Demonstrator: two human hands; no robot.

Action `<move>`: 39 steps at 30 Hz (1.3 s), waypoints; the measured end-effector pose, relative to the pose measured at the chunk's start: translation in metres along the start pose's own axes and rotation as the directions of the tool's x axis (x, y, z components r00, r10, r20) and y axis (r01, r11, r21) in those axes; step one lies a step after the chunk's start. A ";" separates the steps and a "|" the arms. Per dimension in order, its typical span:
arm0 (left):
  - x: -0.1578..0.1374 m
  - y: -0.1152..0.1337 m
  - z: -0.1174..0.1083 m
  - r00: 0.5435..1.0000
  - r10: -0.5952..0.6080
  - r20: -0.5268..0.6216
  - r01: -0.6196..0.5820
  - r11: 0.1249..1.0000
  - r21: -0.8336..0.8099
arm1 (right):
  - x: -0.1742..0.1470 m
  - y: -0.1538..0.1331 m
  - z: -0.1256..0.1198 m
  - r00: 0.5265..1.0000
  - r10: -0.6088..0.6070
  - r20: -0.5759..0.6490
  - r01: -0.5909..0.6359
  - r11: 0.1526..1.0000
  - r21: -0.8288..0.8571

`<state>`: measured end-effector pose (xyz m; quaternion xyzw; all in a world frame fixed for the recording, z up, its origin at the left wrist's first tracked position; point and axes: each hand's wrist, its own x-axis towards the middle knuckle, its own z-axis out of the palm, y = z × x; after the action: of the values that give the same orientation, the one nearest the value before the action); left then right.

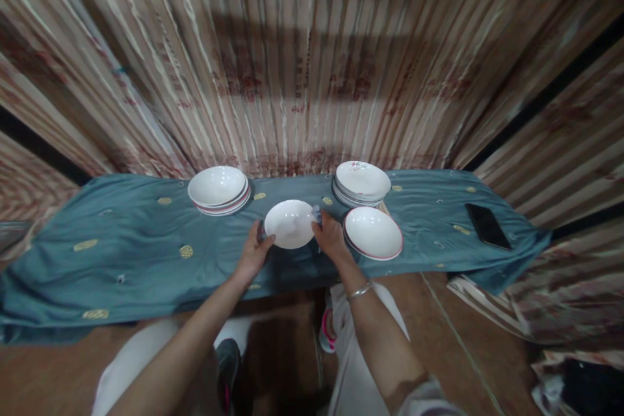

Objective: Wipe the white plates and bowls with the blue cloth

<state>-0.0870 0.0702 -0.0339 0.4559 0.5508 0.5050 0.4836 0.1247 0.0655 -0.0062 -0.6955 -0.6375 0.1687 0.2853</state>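
A white bowl (290,224) is held over the middle of the cloth-covered table. Its left rim is gripped by my left hand (254,250), thumb on the inside edge. At the right rim, my right hand (329,234) is closed on a small pale bluish-white thing (316,213), perhaps a cloth or tissue, pressed against the bowl. Just right of that hand lies a red-rimmed white bowl (374,233). Behind it stands a stack of white bowls (363,181), the top one with a floral mark. Another stack of bowls (218,187) is at the back left.
A blue-green patterned cloth (146,253) covers the long narrow table. Near its right end lies a black phone (487,225). Striped curtains (302,78) hang close behind the table and on both sides. My legs are at the front edge.
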 end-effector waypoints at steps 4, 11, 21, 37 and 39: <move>-0.004 0.003 0.005 0.967 -0.227 0.116 0.250 0.930 -0.269 | 0.001 0.000 0.004 0.999 0.000 -0.041 0.000 1.000 -0.006; -0.014 0.013 0.011 0.957 -0.213 0.196 0.269 0.903 -0.335 | 0.001 -0.006 0.000 0.988 -0.090 -0.127 0.085 0.995 -0.043; -0.017 0.023 0.007 0.962 -0.198 0.189 0.249 0.920 -0.302 | -0.001 -0.026 0.019 0.963 -0.256 0.079 0.257 0.966 0.000; -0.023 0.017 0.016 0.924 -0.270 0.271 0.368 0.819 -0.439 | 0.015 -0.034 0.039 0.900 -0.324 0.290 0.278 0.942 0.189; -0.022 0.017 0.016 0.921 -0.259 0.292 0.369 0.819 -0.439 | 0.018 -0.033 0.036 0.893 -0.334 0.301 0.254 0.928 0.274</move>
<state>-0.0688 0.0518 -0.0160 0.2750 0.4175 0.4862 0.7167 0.0798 0.0904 -0.0116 -0.5131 -0.7521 0.3135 0.2699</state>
